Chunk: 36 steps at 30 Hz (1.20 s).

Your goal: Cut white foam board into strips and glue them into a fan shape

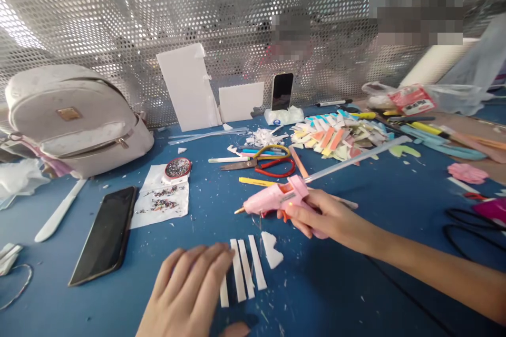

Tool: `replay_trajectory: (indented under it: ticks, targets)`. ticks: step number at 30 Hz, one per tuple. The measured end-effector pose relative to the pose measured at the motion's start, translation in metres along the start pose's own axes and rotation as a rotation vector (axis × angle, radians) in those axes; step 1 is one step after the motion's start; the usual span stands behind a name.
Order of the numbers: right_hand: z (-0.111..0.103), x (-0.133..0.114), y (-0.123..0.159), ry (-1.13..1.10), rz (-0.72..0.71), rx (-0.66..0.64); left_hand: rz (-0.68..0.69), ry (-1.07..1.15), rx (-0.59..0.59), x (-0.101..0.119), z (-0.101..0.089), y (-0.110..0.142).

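My right hand [322, 214] is wrapped round the handle of a pink hot glue gun [276, 197]. The gun's nozzle points left, and a long clear glue stick [356, 159] juts from its back. Lower down, my left hand [190, 289] is held over the table beside several narrow white strips [245, 268], thumb apart from its fingers. It partly covers the leftmost strip, and whether it touches that strip I cannot tell. Just right of the strips lies a torn white scrap [271, 250]. Scissors [263, 163] with yellow and red handles rest behind the gun.
Left stand a white backpack [75, 121], a dark phone [105, 237] and a paper sheet [158, 197] with beads. Colored strips [340, 134] are heaped at the back, near a propped phone [282, 92] and white boards [190, 89]. A black cable [407, 295] runs beneath my right arm.
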State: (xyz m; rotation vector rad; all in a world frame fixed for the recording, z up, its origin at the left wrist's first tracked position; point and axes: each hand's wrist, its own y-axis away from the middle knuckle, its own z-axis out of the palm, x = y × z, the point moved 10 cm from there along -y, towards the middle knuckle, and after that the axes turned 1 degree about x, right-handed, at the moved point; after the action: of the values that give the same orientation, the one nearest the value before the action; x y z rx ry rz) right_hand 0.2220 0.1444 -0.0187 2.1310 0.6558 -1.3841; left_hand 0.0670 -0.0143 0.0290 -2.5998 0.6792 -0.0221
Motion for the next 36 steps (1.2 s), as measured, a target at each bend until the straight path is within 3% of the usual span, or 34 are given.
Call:
replay_trajectory:
  ticks: [4,7,13,36]
  targets:
    - [-0.005,0.003,-0.001,-0.059,-0.042,0.064,-0.221,0.141,-0.154,-0.024,0.026,-0.003]
    - [-0.007,0.000,0.001,-0.083,-0.071,0.090,-0.296,0.264,-0.203,-0.022,0.041,-0.003]
    - [-0.004,-0.005,0.004,-0.102,-0.083,0.079,-0.311,0.349,-0.210,-0.024,0.045,-0.001]
    - [-0.003,-0.001,0.005,-0.085,-0.053,0.076,-0.269,0.271,-0.198,-0.019,0.040,0.002]
